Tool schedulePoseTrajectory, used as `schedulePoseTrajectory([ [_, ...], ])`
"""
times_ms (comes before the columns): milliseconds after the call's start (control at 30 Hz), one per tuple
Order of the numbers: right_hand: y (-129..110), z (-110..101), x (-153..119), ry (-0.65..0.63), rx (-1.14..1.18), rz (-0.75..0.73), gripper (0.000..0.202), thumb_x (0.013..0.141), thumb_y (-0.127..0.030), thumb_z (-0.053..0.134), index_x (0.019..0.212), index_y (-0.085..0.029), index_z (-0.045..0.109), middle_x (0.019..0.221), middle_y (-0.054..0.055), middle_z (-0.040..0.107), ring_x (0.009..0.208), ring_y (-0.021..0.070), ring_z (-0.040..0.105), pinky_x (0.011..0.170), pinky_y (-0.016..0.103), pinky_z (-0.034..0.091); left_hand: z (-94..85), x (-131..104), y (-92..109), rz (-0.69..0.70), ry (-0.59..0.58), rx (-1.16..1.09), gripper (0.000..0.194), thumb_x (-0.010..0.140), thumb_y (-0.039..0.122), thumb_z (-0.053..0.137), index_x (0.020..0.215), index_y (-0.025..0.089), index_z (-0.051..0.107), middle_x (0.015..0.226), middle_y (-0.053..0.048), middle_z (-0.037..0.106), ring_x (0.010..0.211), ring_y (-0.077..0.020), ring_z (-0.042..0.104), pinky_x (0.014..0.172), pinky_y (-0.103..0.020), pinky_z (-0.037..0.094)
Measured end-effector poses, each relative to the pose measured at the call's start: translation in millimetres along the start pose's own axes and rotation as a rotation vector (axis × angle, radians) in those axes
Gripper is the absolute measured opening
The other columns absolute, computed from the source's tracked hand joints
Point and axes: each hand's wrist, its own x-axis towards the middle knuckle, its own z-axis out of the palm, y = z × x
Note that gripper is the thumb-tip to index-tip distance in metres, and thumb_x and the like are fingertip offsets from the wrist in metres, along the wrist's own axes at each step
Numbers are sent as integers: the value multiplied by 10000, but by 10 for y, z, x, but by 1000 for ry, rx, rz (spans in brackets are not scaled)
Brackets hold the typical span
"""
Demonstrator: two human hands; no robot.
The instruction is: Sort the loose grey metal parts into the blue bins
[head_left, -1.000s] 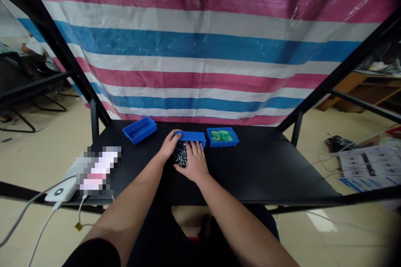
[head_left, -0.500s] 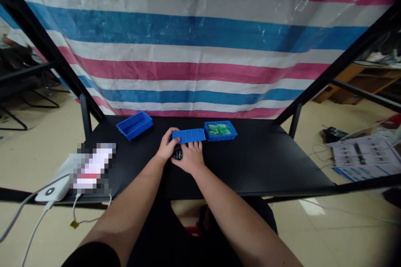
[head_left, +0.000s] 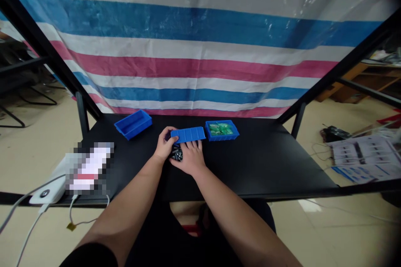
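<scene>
A blue plastic bin (head_left: 189, 134) is tipped over in the middle of the table, its ribbed outer face towards me. My left hand (head_left: 164, 145) grips its left end, thumb on the outer face and fingers behind. Just below the bin lies a pile of small dark, shiny parts (head_left: 177, 153), too small to name. My right hand (head_left: 191, 157) curves round the pile's right side with its fingers spread, fingertips at the bin's lower edge. What the right palm covers is hidden.
Another blue bin (head_left: 134, 125), with nothing visible inside, stands at the back left. Right of the tipped bin is a blue bin (head_left: 222, 137) of green-looking packets. A blurred-out phone (head_left: 90, 167), a white power bank (head_left: 50, 190) and cables lie at the black table's (head_left: 250, 167) left edge.
The view has shifted slightly. A little more of the dark pile shows between my hands. Both hands keep nearly the same place, the left still on the tipped bin.
</scene>
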Motion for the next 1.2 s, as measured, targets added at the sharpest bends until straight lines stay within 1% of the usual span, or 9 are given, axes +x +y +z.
schedulePoseTrajectory([
  [133,-10,-16,2,12,-25,10,868,699,-662,741,1414,-221,524,1349,172,556,1259,397,449,1165,599,172,-1,8,-15,7,34,-60,248,763,307,623,983,195,594,1025,-52,669,992,-231,639,897,-350,515],
  [267,-23,-47,0,-24,-29,0,741,720,-672,716,1315,-245,606,1312,151,568,1269,397,440,1159,602,182,9,29,-46,35,25,-113,235,758,276,661,973,192,615,1012,-45,668,988,-225,632,884,-331,503],
  [433,-34,-79,-13,-41,6,-12,706,738,-639,719,1317,-252,602,1362,130,537,1287,362,442,1157,542,253,21,72,-107,5,99,-141,202,765,272,675,949,197,642,916,-16,642,870,-187,602,780,-276,477],
  [600,-19,-36,-24,11,-3,4,798,695,-677,745,1364,-271,587,1513,133,413,1461,425,233,1203,619,122,19,121,-156,-62,188,-216,176,774,281,649,932,206,627,851,8,586,775,-149,553,711,-238,450],
  [700,-3,-5,-25,-8,14,5,783,698,-679,746,1356,-281,596,1524,124,416,1462,438,239,1194,640,137,15,131,-155,-74,216,-245,170,772,280,658,920,203,620,835,13,571,763,-141,542,702,-230,441],
  [833,8,-8,-33,-21,38,0,750,706,-646,756,1342,-279,604,1464,120,486,1419,413,331,1196,602,195,-10,139,-138,-84,223,-206,153,782,284,661,904,203,616,827,15,565,764,-142,538,706,-230,431],
  [967,6,-41,-51,-14,61,-20,721,711,-632,755,1324,-278,614,1407,110,528,1393,380,375,1203,564,217,-39,206,-163,-78,368,-82,160,869,359,602,935,213,603,898,-1,574,849,-155,551,794,-243,440],
  [1067,-4,-61,-54,17,60,-14,721,710,-640,752,1324,-289,611,1434,107,503,1419,378,345,1218,586,159,-40,282,-207,-97,432,-63,253,930,473,540,973,224,543,934,-8,566,904,-158,562,851,-260,444],
  [1200,-4,-78,-51,91,46,52,825,668,-674,761,1354,-255,578,1508,128,421,1471,414,248,1213,633,112,-48,309,-225,-111,394,-26,295,948,521,457,1011,234,483,979,-20,546,944,-165,560,887,-283,443],
])
